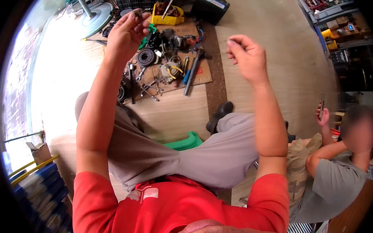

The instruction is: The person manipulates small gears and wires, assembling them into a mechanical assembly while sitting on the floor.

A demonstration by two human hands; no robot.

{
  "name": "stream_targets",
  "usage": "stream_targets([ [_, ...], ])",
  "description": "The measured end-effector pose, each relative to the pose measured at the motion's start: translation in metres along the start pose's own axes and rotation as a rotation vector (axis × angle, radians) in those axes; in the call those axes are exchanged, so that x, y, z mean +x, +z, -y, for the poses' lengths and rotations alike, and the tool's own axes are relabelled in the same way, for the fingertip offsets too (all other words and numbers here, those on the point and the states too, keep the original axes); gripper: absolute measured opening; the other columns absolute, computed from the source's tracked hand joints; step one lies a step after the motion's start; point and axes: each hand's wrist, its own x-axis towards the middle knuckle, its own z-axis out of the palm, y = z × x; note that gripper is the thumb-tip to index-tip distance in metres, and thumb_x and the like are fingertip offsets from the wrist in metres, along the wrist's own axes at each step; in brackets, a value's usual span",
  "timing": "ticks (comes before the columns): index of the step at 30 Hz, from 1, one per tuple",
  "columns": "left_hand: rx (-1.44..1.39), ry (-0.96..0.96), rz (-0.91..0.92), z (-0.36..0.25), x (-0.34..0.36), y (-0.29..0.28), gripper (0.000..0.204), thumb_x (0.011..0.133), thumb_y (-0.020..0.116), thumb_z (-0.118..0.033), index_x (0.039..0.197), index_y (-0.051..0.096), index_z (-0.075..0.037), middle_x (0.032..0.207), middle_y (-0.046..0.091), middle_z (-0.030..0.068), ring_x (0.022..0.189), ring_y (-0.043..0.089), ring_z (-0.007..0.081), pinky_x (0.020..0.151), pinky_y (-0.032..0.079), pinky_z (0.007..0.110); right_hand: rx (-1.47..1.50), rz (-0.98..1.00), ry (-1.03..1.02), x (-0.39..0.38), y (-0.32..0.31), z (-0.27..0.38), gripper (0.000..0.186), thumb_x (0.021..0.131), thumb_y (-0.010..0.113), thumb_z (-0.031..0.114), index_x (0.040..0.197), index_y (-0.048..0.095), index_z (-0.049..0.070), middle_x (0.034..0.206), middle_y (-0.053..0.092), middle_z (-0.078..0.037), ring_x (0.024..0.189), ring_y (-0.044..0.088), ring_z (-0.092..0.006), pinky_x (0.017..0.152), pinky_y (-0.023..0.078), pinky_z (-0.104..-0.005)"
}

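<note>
My left hand (124,35) is raised beyond the far-left part of a cardboard sheet (203,72), pinching a small dark metal part (138,13) whose kind I cannot make out. Off to the right, over the floor, my right hand (249,58) is closed with thumb and fingertips together. A faint thin line shows by its fingertips, too fine to name. On the cardboard lie a hammer (193,72), yellow-handled pliers (174,70), a black ribbed ring (146,57), a wrench (141,73) and several greasy machine parts.
A yellow bin (168,20) with rusty parts, a black battery-like box (210,9) and a black crate (137,0) stand at the back. Between my legs is a green plastic stool (184,143). A seated person (337,185) holds a phone on the right, near crowded shelves (337,33).
</note>
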Motion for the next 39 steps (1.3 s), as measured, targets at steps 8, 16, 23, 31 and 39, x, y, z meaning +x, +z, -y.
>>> stream_targets([
  [8,0.14,-0.002,-0.323,0.013,0.013,-0.052,0.021,0.101,0.049,-0.017,0.113,0.051,0.0,0.1,0.063,0.0138,0.083,0.063,0.0216,0.072,0.055,0.034,0.024,-0.078,-0.115,0.001,-0.024,0.01,0.012,0.092,0.065,0.014,0.097,0.069,0.004,0.074,0.064,0.002,0.064,0.056,-0.0035,0.054,0.044,-0.0183],
  [16,0.234,-0.043,-0.314,0.025,0.006,-0.069,0.018,0.098,0.056,-0.014,0.112,0.054,-0.003,0.097,0.065,0.0099,0.084,0.064,0.0195,0.073,0.056,0.033,0.039,-0.082,-0.13,-0.002,-0.035,0.02,0.017,0.092,0.065,0.015,0.1,0.067,0.0,0.077,0.063,-0.002,0.067,0.056,-0.0064,0.057,0.044,-0.0199],
  [23,0.166,-0.076,-0.405,0.099,-0.01,-0.119,0.012,0.099,0.049,-0.014,0.097,0.054,-0.003,0.084,0.063,0.0095,0.069,0.06,0.0201,0.064,0.053,0.032,0.105,-0.106,-0.14,0.0,-0.035,0.02,0.012,0.091,0.065,0.013,0.096,0.068,0.003,0.074,0.064,0.001,0.064,0.056,-0.004,0.053,0.044,-0.0188],
  [31,-0.077,-0.485,-0.923,0.302,-0.115,-0.165,0.016,0.101,0.044,-0.016,0.095,0.051,-0.003,0.076,0.058,0.0113,0.061,0.058,0.0241,0.053,0.051,0.036,0.069,-0.131,-0.087,0.005,-0.039,0.01,0.011,0.092,0.064,0.011,0.096,0.067,0.001,0.075,0.063,-0.001,0.064,0.055,-0.0056,0.055,0.044,-0.0199],
  [39,-0.093,-0.264,-0.79,0.249,0.028,-0.207,0.021,0.1,0.044,-0.014,0.085,0.051,-0.003,0.07,0.057,0.0115,0.059,0.056,0.0255,0.052,0.047,0.036,-0.098,-0.121,-0.013,0.009,-0.039,-0.008,0.009,0.091,0.063,0.006,0.096,0.066,0.0,0.075,0.062,-0.001,0.066,0.056,-0.0064,0.059,0.046,-0.0213],
])
